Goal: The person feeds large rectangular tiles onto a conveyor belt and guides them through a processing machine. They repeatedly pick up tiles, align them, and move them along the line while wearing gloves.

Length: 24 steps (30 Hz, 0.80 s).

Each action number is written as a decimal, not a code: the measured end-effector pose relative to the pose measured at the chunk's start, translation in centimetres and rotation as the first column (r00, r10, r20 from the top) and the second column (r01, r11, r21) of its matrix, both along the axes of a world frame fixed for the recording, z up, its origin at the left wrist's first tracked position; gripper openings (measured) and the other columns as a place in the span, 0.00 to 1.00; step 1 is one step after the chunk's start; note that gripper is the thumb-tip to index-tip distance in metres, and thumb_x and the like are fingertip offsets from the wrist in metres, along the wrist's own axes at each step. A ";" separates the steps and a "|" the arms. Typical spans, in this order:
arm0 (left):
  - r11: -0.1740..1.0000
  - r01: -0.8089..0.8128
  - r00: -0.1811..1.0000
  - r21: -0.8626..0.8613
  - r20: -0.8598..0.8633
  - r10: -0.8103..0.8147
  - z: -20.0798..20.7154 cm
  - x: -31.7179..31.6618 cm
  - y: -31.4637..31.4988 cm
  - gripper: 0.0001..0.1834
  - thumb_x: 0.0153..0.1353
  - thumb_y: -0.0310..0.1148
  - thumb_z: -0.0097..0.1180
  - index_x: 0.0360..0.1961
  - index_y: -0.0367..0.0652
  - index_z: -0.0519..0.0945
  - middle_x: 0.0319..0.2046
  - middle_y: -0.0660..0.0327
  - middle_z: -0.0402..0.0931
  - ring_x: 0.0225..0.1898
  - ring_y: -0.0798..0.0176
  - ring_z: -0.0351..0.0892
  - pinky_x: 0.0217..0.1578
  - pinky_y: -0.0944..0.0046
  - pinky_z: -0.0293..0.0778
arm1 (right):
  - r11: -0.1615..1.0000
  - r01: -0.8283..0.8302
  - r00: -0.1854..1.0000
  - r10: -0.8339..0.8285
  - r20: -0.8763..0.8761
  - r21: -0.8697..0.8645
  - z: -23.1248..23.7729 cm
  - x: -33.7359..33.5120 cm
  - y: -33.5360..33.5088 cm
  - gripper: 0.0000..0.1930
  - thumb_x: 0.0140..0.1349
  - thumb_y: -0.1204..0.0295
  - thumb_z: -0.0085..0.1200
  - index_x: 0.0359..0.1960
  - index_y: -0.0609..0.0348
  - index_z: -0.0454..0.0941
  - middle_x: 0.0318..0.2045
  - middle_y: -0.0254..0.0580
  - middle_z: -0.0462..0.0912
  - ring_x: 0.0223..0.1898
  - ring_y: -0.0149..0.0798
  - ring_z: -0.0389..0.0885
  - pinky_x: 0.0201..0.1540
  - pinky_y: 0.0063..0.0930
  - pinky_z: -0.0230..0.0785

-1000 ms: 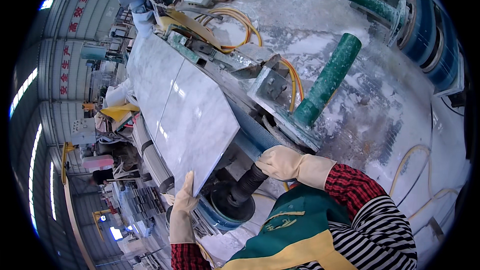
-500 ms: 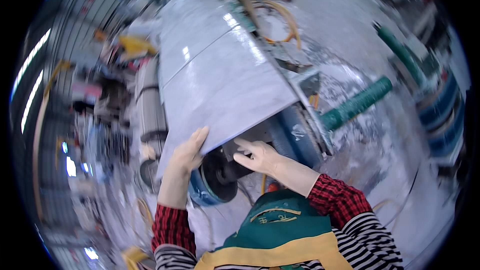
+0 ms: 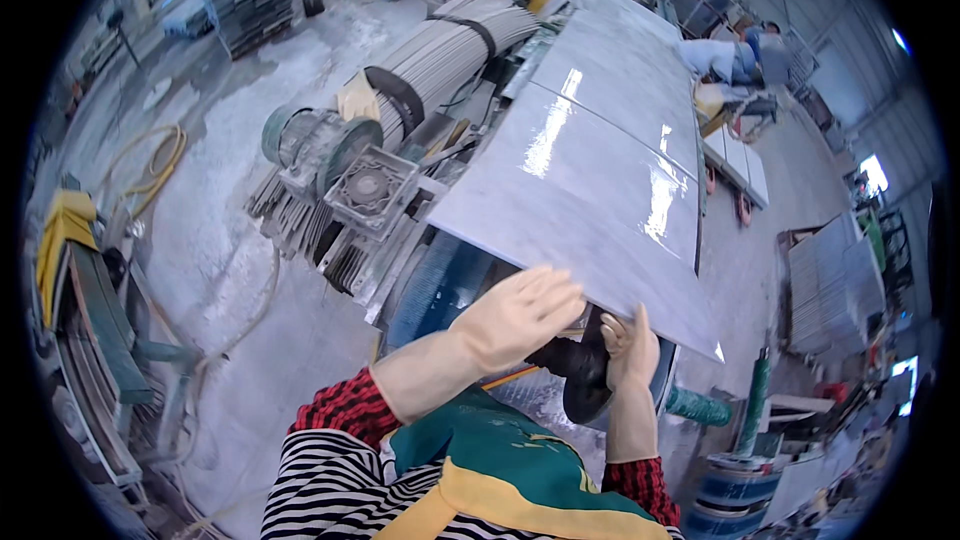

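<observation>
Before me lies a glossy pale grey stone slab (image 3: 560,230), its near edge slanting down to a corner on the right. My left hand (image 3: 525,315), in a cream rubber glove, is at that near edge with its fingers stretched out flat. Close to the slab's right part, my right hand (image 3: 632,350), gloved the same way, is raised at the edge with the palm toward the slab. Its fingers are apart; I cannot tell whether they press on the edge. Under the slab, partly hidden by my hands, are a dark round wheel-like part (image 3: 588,395) and a blue roller (image 3: 440,285).
More polished slabs (image 3: 620,60) continue away in line. A dusty motor (image 3: 310,145) and a strapped bundle of grey strips (image 3: 450,45) stand at left. A yellow hose (image 3: 155,175) lies on the floor. Green posts (image 3: 757,400) rise at right; a person (image 3: 735,55) is farther back.
My view has swung to the left, so the motor and floor there now show. My left hand has left its hold on the slab edge; my right hand has come up against the edge.
</observation>
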State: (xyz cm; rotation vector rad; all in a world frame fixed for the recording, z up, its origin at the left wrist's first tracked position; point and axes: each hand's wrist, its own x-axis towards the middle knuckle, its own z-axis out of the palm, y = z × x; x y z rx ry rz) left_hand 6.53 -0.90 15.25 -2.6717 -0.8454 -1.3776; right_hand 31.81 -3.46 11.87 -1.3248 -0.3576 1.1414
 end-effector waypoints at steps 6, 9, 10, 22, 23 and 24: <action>0.961 0.006 0.996 -0.278 0.087 0.019 -7.0 -9.0 -2.0 0.21 0.50 0.29 0.68 0.48 0.38 0.80 0.52 0.54 0.80 0.57 0.46 0.77 0.61 0.49 0.74 | 0.993 0.113 0.993 -0.112 0.049 -0.032 0.2 1.9 1.2 0.23 0.76 0.58 0.58 0.51 0.73 0.78 0.38 0.57 0.90 0.32 0.44 0.91 0.28 0.27 0.87; 0.929 0.038 0.991 -0.368 0.136 0.014 -9.2 -11.0 -1.6 0.24 0.50 0.29 0.68 0.50 0.38 0.78 0.52 0.55 0.79 0.57 0.46 0.76 0.62 0.48 0.73 | 0.989 0.136 0.991 -0.135 0.011 -0.067 0.7 1.7 1.4 0.19 0.76 0.59 0.57 0.47 0.69 0.80 0.37 0.52 0.90 0.28 0.40 0.90 0.25 0.24 0.87; 0.920 0.059 0.988 -0.386 0.154 0.001 -9.8 -11.3 -1.6 0.24 0.51 0.30 0.68 0.51 0.38 0.78 0.53 0.55 0.79 0.58 0.47 0.75 0.63 0.48 0.73 | 0.989 0.139 0.990 -0.138 0.013 -0.057 0.8 1.4 1.6 0.19 0.77 0.59 0.57 0.47 0.68 0.81 0.37 0.51 0.90 0.28 0.40 0.90 0.25 0.24 0.87; 0.296 0.559 0.716 -0.775 0.630 0.299 -8.9 -11.8 -1.8 0.42 0.68 0.34 0.67 0.78 0.34 0.62 0.73 0.40 0.68 0.73 0.41 0.69 0.71 0.50 0.67 | 0.972 0.224 0.975 -0.224 0.008 -0.076 1.3 0.1 1.4 0.18 0.77 0.57 0.56 0.45 0.63 0.81 0.32 0.44 0.89 0.25 0.37 0.87 0.22 0.22 0.84; 0.296 0.649 0.601 -0.701 0.711 0.364 -8.7 -11.2 -1.3 0.42 0.68 0.34 0.66 0.78 0.34 0.61 0.73 0.40 0.67 0.74 0.43 0.68 0.72 0.50 0.66 | 0.975 0.211 0.977 -0.211 0.000 -0.067 1.0 0.3 1.3 0.18 0.76 0.56 0.56 0.45 0.63 0.81 0.32 0.44 0.89 0.24 0.37 0.87 0.22 0.22 0.84; 0.304 0.728 0.473 -0.614 0.771 0.427 -8.5 -10.6 -0.8 0.42 0.68 0.34 0.66 0.78 0.34 0.61 0.74 0.40 0.67 0.75 0.46 0.67 0.73 0.51 0.65 | 0.979 0.197 0.980 -0.198 -0.007 -0.058 0.8 0.4 1.1 0.19 0.76 0.56 0.57 0.45 0.63 0.81 0.32 0.45 0.89 0.24 0.36 0.87 0.22 0.22 0.84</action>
